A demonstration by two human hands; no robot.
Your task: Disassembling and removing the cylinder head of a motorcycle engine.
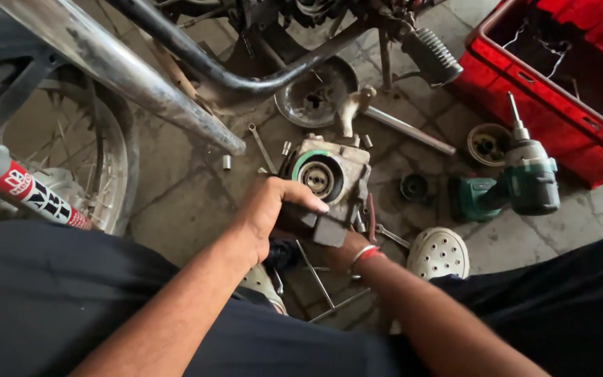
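Greasy grey metal engine part [329,178] with a round green-ringed opening sits on the paved floor [183,188] between my knees. My left hand [273,209] grips its near edge, thumb pressed along the top. My right hand [343,248] is mostly hidden beneath it, so I cannot tell its grip. A green cordless impact driver [518,185] lies near the red plastic crate [560,112].

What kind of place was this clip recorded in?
Most likely a motorcycle repair workshop, working on the floor. A spoked wheel and exhaust pipe of a bike stand close by, a green cordless impact driver lies on the paving, and both hands grip a greasy engine part.
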